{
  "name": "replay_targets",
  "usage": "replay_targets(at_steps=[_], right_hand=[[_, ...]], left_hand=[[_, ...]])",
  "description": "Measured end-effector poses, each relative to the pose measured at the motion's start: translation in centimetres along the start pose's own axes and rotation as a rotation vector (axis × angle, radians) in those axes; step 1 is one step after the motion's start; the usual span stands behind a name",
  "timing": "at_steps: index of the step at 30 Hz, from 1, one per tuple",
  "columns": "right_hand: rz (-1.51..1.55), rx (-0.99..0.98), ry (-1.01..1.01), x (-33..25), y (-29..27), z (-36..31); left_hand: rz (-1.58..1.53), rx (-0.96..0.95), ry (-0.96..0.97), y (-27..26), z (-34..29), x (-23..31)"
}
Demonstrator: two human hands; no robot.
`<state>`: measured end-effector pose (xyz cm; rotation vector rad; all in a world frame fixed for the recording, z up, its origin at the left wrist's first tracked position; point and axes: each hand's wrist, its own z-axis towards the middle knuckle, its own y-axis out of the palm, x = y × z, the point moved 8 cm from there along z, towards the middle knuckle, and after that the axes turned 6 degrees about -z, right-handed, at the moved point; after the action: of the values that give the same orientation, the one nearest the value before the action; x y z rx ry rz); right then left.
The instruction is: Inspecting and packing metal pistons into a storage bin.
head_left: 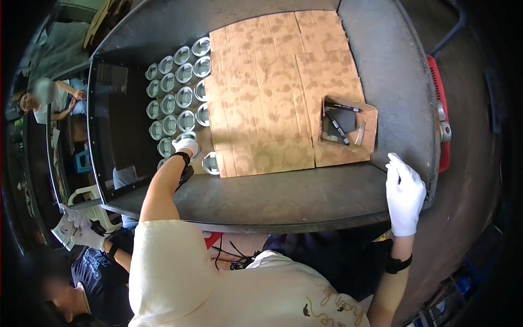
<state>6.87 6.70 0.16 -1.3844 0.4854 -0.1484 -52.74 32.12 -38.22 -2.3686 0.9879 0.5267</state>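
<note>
My left hand (187, 145), in a white glove, reaches into the metal-walled bench and closes around a round silvery metal part (187, 136). Its fingertips are partly hidden by the hand itself. That part stands among several rows of similar cup-shaped metal parts (168, 102) along the left side. A single round part (211, 163) stands just right of my left hand, by the cardboard's edge. My right hand (405, 196), also white-gloved, hangs over the bench's near right corner. Its fingers are loosely bent and a little apart, with nothing seen in them.
Stained cardboard (261, 82) lines the bench floor. On it sits a small cardboard box (368, 122) holding black markers (338, 129). A red crate (440, 103) stands outside the right wall. At left, one person (54, 101) sits behind the bench; another, with gloved hands (81, 229), is nearby.
</note>
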Motion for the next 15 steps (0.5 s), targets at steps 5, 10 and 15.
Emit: replay_targets(at_steps=[5,10,15], right_hand=[[-0.054,0.035,-0.019,-0.1,-0.2,-0.2],[-0.161,0.017,-0.026,0.9,0.0,-0.8],[-0.249,0.115,-0.188,0.3,-0.2,-1.0]], left_hand=[[-0.167,0.468,0.332,-11.5,-9.4,0.0],[-1.841,0.260,0.489,-20.7,-17.6,1.6],[-2.519,-0.209,1.014,-31.6,-32.3,10.3]])
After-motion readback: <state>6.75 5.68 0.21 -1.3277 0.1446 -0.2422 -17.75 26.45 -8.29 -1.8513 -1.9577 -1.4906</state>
